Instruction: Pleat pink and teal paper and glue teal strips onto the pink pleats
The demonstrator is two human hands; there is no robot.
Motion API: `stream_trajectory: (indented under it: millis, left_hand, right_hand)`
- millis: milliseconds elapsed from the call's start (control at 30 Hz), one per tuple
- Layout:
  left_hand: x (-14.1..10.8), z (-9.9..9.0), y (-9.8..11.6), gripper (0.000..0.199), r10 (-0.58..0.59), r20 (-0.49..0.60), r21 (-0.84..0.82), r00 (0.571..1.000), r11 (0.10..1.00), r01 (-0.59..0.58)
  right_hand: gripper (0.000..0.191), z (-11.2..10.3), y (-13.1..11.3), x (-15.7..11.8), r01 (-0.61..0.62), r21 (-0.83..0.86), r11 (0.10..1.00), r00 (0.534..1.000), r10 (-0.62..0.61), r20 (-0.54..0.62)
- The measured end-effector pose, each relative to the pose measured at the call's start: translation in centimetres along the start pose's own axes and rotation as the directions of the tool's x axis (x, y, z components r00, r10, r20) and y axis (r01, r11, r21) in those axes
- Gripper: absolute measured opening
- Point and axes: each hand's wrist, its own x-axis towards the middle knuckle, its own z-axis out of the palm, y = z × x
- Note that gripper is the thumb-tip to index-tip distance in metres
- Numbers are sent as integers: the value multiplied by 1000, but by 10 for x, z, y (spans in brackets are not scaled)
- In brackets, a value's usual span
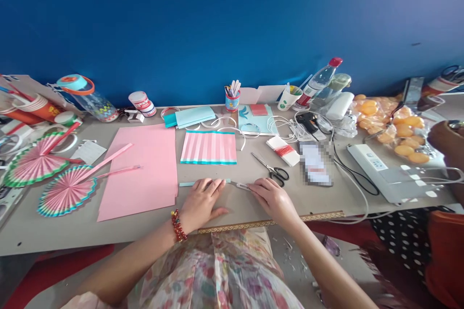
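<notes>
My left hand [203, 199] lies flat on the table with its fingers stretched out, pressing down a narrow light-blue paper strip [186, 184]. The strip's ends show on both sides of the fingers. In my right hand [272, 199] is a slim craft knife [242, 186], its tip pointing left at the strip's right end. Just beyond the hands is a pink striped paper sheet [208, 147] with blue edges. Black-handled scissors [278, 174] rest beyond my right hand. Large pink paper sheets [141, 169] are left of my left hand.
Two pleated paper fans [67, 190] lie at the left. Along the back stand a pen cup [232, 100], a paper cup [290, 98] and a plastic bottle [321, 79]. A power strip [373, 169] with cables and a bag of orange balls [404, 130] are right, near another person's arm [447, 147].
</notes>
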Motion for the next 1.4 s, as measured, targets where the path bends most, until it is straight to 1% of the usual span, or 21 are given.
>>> stream_trajectory:
  millis: [400, 667, 833, 1033, 1233, 1400]
  left_hand:
    - [0, 2, 0, 75, -2, -1, -12, 1000, 1000, 2]
    - [-3, -5, -6, 72, 25, 13, -67, 1000, 997, -24]
    - [-6, -4, -8, 74, 33, 11, -66, 999, 997, -32]
    - [-6, -2, -7, 73, 29, -6, -72, 1000, 997, -30]
    - [-8, -4, -7, 72, 30, -30, -67, 999, 997, -32]
    - [-13, 1, -7, 73, 61, -61, -43, 996, 997, -64]
  right_hand:
    - [26, 4, -9, 5, 10, 5, 1000, 1000, -10, -2]
    - [25, 4, -12, 5, 1, -24, 1000, 1000, -1, -3]
    - [26, 4, -14, 6, 6, -33, 999, 1000, -6, -6]
    - [26, 6, -17, 7, 16, -38, 999, 1000, -17, -5]
    - [26, 5, -14, 6, 2, -47, 999, 1000, -2, -12]
    - [26, 5, -11, 3, -9, -45, 999, 1000, 8, -28]
